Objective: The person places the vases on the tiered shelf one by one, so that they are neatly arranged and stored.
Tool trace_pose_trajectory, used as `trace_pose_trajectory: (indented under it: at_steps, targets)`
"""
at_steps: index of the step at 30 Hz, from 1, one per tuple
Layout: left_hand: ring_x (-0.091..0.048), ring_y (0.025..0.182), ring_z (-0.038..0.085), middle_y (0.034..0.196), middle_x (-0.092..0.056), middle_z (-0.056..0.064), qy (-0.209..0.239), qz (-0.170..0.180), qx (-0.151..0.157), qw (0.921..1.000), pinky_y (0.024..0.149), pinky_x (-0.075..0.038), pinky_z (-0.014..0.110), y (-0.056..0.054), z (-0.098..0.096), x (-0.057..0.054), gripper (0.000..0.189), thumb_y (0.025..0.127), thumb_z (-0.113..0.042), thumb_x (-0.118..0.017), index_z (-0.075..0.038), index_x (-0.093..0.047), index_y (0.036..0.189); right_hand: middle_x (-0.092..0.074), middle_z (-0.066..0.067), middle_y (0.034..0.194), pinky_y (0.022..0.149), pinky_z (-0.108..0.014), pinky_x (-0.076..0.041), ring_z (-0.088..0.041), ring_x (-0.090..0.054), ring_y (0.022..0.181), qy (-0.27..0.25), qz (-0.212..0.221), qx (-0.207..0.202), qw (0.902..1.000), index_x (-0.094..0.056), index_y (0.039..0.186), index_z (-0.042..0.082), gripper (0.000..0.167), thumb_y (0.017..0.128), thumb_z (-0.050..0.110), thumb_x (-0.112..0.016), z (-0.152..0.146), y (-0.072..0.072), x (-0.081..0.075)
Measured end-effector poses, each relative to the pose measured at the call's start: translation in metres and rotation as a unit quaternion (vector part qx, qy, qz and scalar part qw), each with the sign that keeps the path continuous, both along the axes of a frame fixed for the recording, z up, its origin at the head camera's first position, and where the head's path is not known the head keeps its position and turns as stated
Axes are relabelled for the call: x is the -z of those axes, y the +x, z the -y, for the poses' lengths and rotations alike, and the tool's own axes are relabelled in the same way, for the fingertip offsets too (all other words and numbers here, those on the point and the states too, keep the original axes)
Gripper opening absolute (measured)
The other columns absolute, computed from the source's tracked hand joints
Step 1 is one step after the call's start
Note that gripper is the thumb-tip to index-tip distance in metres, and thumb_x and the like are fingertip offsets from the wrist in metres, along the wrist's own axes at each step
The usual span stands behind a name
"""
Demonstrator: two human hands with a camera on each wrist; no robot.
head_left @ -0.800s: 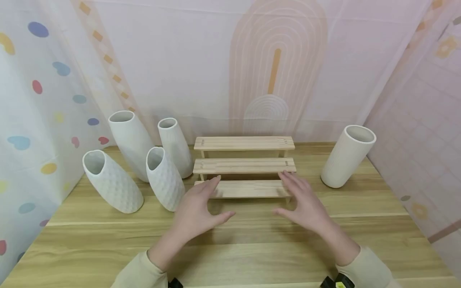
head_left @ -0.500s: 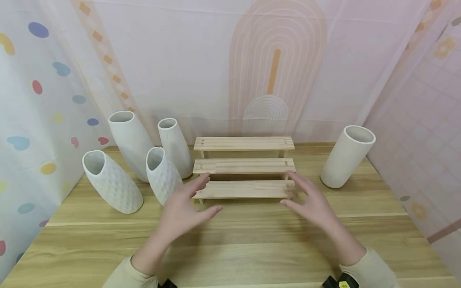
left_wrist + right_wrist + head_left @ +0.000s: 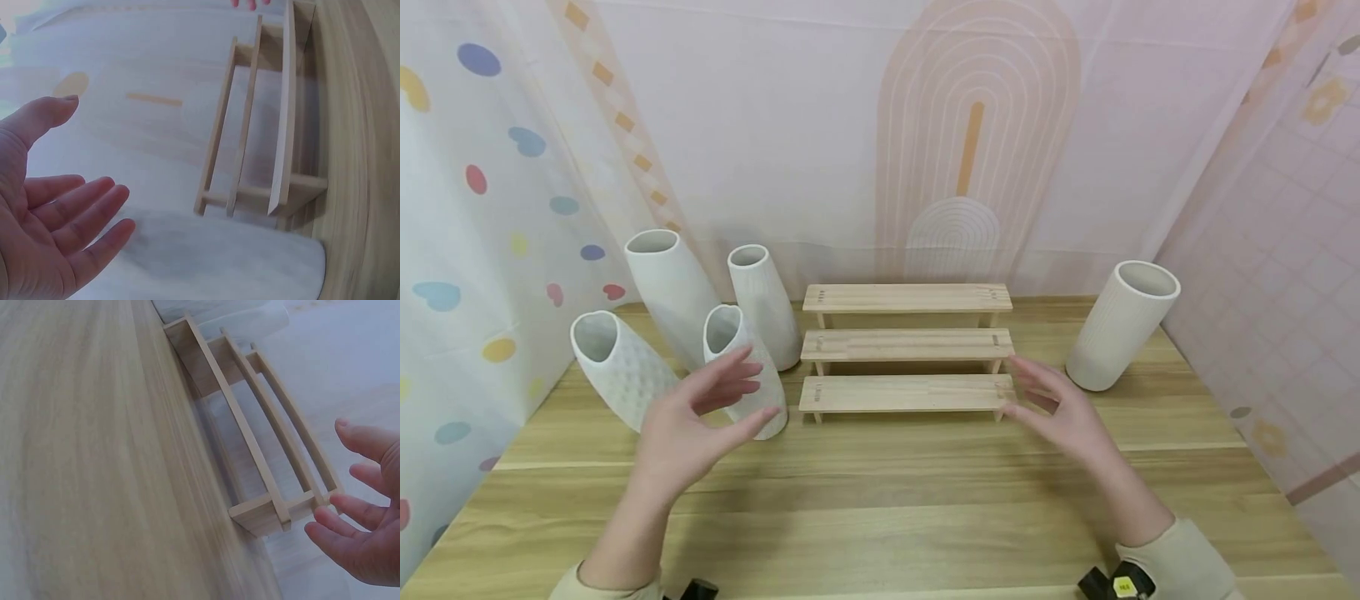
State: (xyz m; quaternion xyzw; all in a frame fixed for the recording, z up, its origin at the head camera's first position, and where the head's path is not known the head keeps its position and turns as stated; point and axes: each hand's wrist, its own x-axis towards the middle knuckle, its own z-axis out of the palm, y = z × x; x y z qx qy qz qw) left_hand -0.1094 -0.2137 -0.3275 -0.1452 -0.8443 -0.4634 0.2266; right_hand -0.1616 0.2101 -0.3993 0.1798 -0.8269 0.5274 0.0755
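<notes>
A three-step wooden rack (image 3: pixel 907 393) stands at the back middle of the table. My left hand (image 3: pixel 688 429), thumb and fingers spread with nothing between them, hovers in front of a dimpled white vase (image 3: pixel 766 400) and partly hides it. A wider dimpled vase (image 3: pixel 625 375) is just left of that hand. In the left wrist view the hand (image 3: pixel 62 225) is apart from the blurred white vase (image 3: pixel 231 256). Near the rack's right end my right hand (image 3: pixel 1060 417) holds nothing, its fingers loosely bent. The right wrist view has this hand (image 3: pixel 369 506) beside the rack (image 3: pixel 240 419).
Behind the dimpled vases stand a tall smooth white vase (image 3: pixel 672 283) and a slim ribbed one (image 3: pixel 765 304). A ribbed cylindrical vase (image 3: pixel 1123 325) stands on the right of the wooden table (image 3: pixel 910 517). Printed curtains (image 3: pixel 775 125) close off the back and sides.
My left hand has moved left, from the rack's front to the dimpled vases. My right hand has shifted slightly right. The rack and vases stay where they were.
</notes>
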Motion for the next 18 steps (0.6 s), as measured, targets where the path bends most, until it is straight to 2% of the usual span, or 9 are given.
trace_pose_trajectory:
  at_steps: [3, 5, 9, 12, 16, 18]
  targets:
    - [-0.07, 0.09, 0.005, 0.106, -0.073, 0.013, 0.007, -0.005, -0.014, 0.9999, 0.081, -0.053, 0.016, 0.003, 0.012, -0.001, 0.064, 0.071, 0.005, -0.086, -0.005, -0.064, 0.13, -0.05, -0.021, 0.14, 0.1, -0.049, -0.045, -0.042, -0.053, 0.12, -0.004, 0.014, -0.002, 0.9999, -0.051, 0.141, -0.001, 0.06, 0.087, 0.003, -0.076, -0.002, -0.002, 0.003]
    - [-0.07, 0.089, 0.004, 0.105, -0.074, 0.008, 0.014, -0.007, -0.021, 0.9997, 0.08, -0.053, 0.015, 0.004, 0.019, -0.001, 0.063, 0.071, 0.007, -0.085, -0.003, -0.064, 0.129, -0.048, -0.021, 0.141, 0.099, -0.049, -0.046, -0.043, -0.052, 0.121, -0.009, 0.028, -0.003, 0.9996, -0.051, 0.142, -0.001, 0.06, 0.087, 0.003, -0.075, -0.003, -0.003, 0.005]
    - [-0.07, 0.09, 0.004, 0.102, -0.074, -0.003, 0.03, -0.016, -0.034, 0.9988, 0.08, -0.053, 0.015, 0.005, 0.032, -0.004, 0.061, 0.072, 0.012, -0.082, 0.002, -0.063, 0.129, -0.047, -0.021, 0.141, 0.098, -0.046, -0.048, -0.043, -0.052, 0.121, -0.016, 0.045, -0.005, 0.9988, -0.051, 0.141, -0.002, 0.059, 0.088, 0.003, -0.075, -0.006, -0.004, 0.008]
    - [-0.069, 0.09, 0.003, 0.1, -0.073, -0.008, 0.037, -0.022, -0.055, 0.9975, 0.08, -0.052, 0.014, 0.004, 0.041, -0.004, 0.061, 0.072, 0.013, -0.081, 0.001, -0.063, 0.129, -0.048, -0.023, 0.138, 0.097, -0.042, -0.049, -0.043, -0.053, 0.12, -0.018, 0.046, -0.007, 0.9988, -0.051, 0.139, -0.005, 0.057, 0.088, 0.001, -0.074, -0.007, -0.006, 0.01]
    - [-0.067, 0.094, 0.004, 0.102, -0.07, -0.014, 0.05, -0.01, -0.082, 0.9954, 0.081, -0.051, 0.013, 0.0, 0.05, -0.003, 0.064, 0.074, 0.012, -0.08, -0.003, -0.061, 0.133, -0.05, -0.024, 0.136, 0.096, -0.042, -0.05, -0.043, -0.055, 0.117, 0.003, 0.048, -0.001, 0.9988, -0.052, 0.138, -0.007, 0.054, 0.088, 0.001, -0.073, -0.009, -0.009, 0.013]
    - [-0.066, 0.097, 0.004, 0.107, -0.068, -0.015, 0.054, -0.003, -0.085, 0.9949, 0.082, -0.05, 0.013, -0.003, 0.053, -0.002, 0.066, 0.075, 0.01, -0.08, -0.004, -0.06, 0.136, -0.05, -0.023, 0.137, 0.095, -0.044, -0.05, -0.042, -0.056, 0.117, 0.024, 0.055, 0.005, 0.9982, -0.053, 0.138, -0.004, 0.053, 0.09, 0.004, -0.072, -0.01, -0.01, 0.014]
